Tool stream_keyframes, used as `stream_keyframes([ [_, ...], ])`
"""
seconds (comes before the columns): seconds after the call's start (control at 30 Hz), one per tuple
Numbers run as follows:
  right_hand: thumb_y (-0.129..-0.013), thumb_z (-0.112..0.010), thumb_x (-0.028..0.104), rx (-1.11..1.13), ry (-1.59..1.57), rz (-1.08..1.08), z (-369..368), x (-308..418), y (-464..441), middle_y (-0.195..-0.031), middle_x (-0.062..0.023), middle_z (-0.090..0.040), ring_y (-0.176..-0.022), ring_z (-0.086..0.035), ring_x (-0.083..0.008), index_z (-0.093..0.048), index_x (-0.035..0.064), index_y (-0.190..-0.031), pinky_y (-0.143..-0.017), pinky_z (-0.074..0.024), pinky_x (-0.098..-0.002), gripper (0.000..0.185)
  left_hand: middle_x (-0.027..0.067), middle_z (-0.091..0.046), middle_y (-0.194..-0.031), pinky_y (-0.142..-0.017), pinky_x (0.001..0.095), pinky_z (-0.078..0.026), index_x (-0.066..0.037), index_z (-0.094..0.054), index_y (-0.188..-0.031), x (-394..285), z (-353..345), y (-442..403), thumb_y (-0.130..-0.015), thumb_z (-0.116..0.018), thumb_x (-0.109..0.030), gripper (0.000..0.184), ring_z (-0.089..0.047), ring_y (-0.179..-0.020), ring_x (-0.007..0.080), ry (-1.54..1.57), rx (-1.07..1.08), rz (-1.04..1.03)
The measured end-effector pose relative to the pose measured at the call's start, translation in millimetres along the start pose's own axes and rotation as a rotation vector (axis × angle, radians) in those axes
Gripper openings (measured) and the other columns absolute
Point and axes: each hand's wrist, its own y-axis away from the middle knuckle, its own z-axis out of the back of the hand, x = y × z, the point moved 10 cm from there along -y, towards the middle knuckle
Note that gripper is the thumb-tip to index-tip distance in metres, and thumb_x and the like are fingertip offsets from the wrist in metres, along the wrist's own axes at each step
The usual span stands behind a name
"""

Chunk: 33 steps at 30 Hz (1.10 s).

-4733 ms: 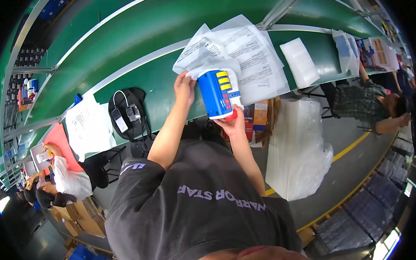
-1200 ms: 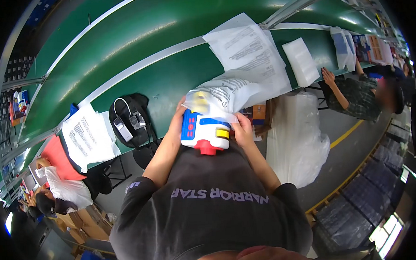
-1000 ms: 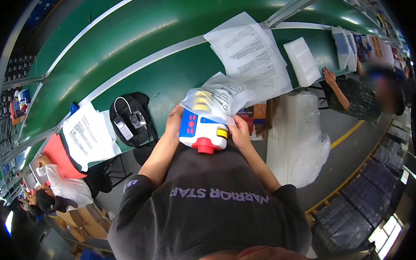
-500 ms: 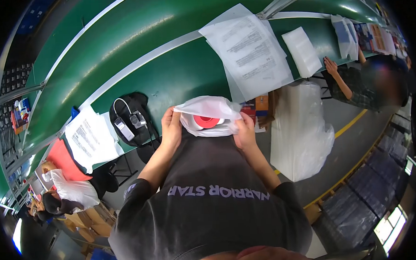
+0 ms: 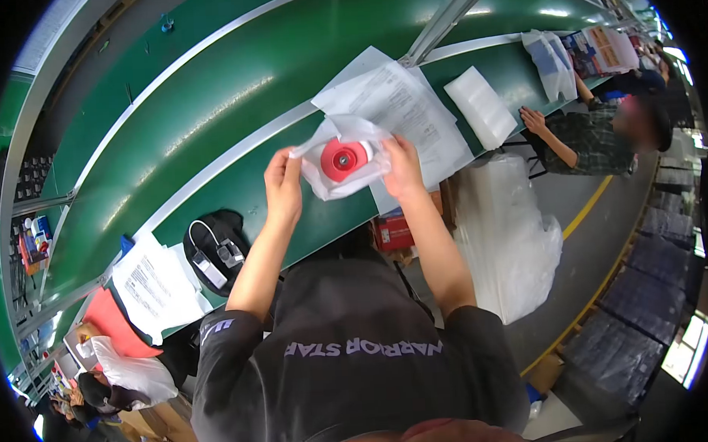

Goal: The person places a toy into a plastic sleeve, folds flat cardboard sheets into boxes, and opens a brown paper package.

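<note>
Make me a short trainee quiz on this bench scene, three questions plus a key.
1. Multiple choice: what colour is the round part inside the plastic bag? A) green B) red C) yellow
2. True or false: the black bag lies nearer the left hand than the right hand.
3. Fill in: from the wearer's view, the plain white bundle lies to the ____ of the printed sheets.
Key: 1. B; 2. true; 3. right.

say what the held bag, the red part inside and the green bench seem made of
Bag: probably thin plastic film, cloudy and creased. Red part: likely moulded plastic, with smooth rings. Green bench: smooth, faintly shiny; laminate or matting, I can't tell.
</note>
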Motion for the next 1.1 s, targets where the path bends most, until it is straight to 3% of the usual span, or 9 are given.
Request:
stream_keyframes([
  [0.3,-0.083,-0.066,0.015,0.135,-0.064,0.106,-120.8,24.2,-144.9,-0.082,-0.002,-0.059,-0.072,-0.054,-0.0111,-0.062,0.0021,-0.087,-0.064,-0.0418,-0.0268,0.014,-0.001,-0.058,-0.084,-0.067,0.0213,-0.04,-0.001,-0.06,-0.103,-70.7,28.9,-110.9,-0.095,-0.053,-0.016,0.018,-0.05,-0.074,0.006,-0.236,-0.178,-0.248],
  [0.37,-0.084,-0.066,0.013,0.176,-0.048,0.075,-149.7,10.5,-184.0,-0.099,-0.0071,-0.063,-0.09,-0.06,-0.017,-0.059,-0.0003,-0.104,-0.075,-0.048,-0.0303,0.024,0.0009,-0.061,-0.086,-0.071,0.0215,-0.042,0.0,-0.061,-0.102,-96.5,31.1,-124.7,-0.094,-0.054,-0.016,0.019,-0.052,-0.079,0.0067,-0.308,-0.17,-0.315],
  [0.43,-0.082,-0.068,0.014,0.263,-0.126,0.115,-178.9,5.6,-208.4,-0.082,-0.0032,-0.061,-0.075,-0.056,-0.0123,-0.063,0.0018,-0.088,-0.066,-0.0424,-0.027,0.014,0.0015,-0.063,-0.089,-0.074,0.0226,-0.043,0.0,-0.062,-0.103,-102.7,36.0,-139.9,-0.094,-0.054,-0.015,0.019,-0.053,-0.081,0.0071,-0.509,-0.176,-0.427],
  [0.67,-0.087,-0.064,0.019,0.209,-0.044,0.034,-177.2,-43.7,-268.3,-0.088,-0.0074,-0.064,-0.076,-0.062,-0.0176,-0.063,0.001,-0.095,-0.068,-0.051,-0.0304,0.02,0.0168,-0.066,-0.088,-0.076,0.0339,-0.049,0.001,-0.064,-0.091,-24.8,-1.6,-165.1,-0.088,-0.056,-0.008,0.012,-0.065,-0.082,0.03,-0.641,0.074,-0.567],
  [0.73,-0.089,-0.057,0.014,0.214,0.109,0.153,-146.2,-52.4,-302.6,-0.085,-0.0088,-0.066,-0.07,-0.065,-0.0204,-0.063,0.0002,-0.096,-0.062,-0.0542,-0.0322,0.016,0.0192,-0.065,-0.094,-0.08,0.0373,-0.049,0.0,-0.063,-0.099,-9.4,-30.9,-164.9,-0.084,-0.059,-0.005,0.017,-0.063,-0.088,0.0357,-0.589,0.203,-0.506],
  [0.83,-0.089,-0.054,0.009,0.252,-0.215,-0.095,-128.6,-64.5,-317.3,-0.084,-0.0095,-0.066,-0.07,-0.065,-0.0209,-0.065,0.0009,-0.094,-0.063,-0.0553,-0.0344,0.015,0.021,-0.057,-0.115,-0.09,0.0421,-0.045,-0.004,-0.049,-0.125,28.4,-58.8,-165.6,-0.071,-0.069,-0.005,0.058,-0.057,-0.106,0.0352,-0.761,0.408,-0.508],
  [0.9,-0.089,-0.053,0.01,0.206,-0.117,-0.04,-123.3,-46.6,-324.2,-0.082,-0.0087,-0.065,-0.068,-0.064,-0.0206,-0.065,0.0018,-0.093,-0.061,-0.055,-0.035,0.014,0.0182,-0.052,-0.126,-0.098,0.0481,-0.038,-0.007,-0.049,-0.128,21.7,-45.5,-162.9,-0.067,-0.071,-0.008,0.065,-0.05,-0.117,0.034,-1.148,0.144,-0.8],
  [0.97,-0.087,-0.056,0.014,0.181,-0.155,-0.134,-124.0,-54.5,-323.1,-0.078,-0.0072,-0.065,-0.063,-0.062,-0.02,-0.066,0.004,-0.088,-0.057,-0.0528,-0.0356,0.013,0.015,-0.046,-0.133,-0.104,0.0521,-0.031,-0.011,-0.048,-0.13,49.3,-34.3,-191.3,-0.068,-0.07,-0.01,0.066,-0.043,-0.124,0.0327,-1.291,0.228,-0.623],
  [1.1,-0.083,-0.067,0.028,0.149,0.828,0.26,-121.0,-28.3,-342.5,-0.091,-0.0103,-0.068,-0.077,-0.065,-0.02,-0.067,0.0014,-0.095,-0.066,-0.0522,-0.0313,0.029,0.0129,-0.044,-0.137,-0.108,0.0526,-0.026,-0.017,-0.049,-0.13,81.8,-37.8,-235.5,-0.078,-0.059,-0.009,0.054,-0.038,-0.13,0.0305,-1.524,0.186,-0.788],
])
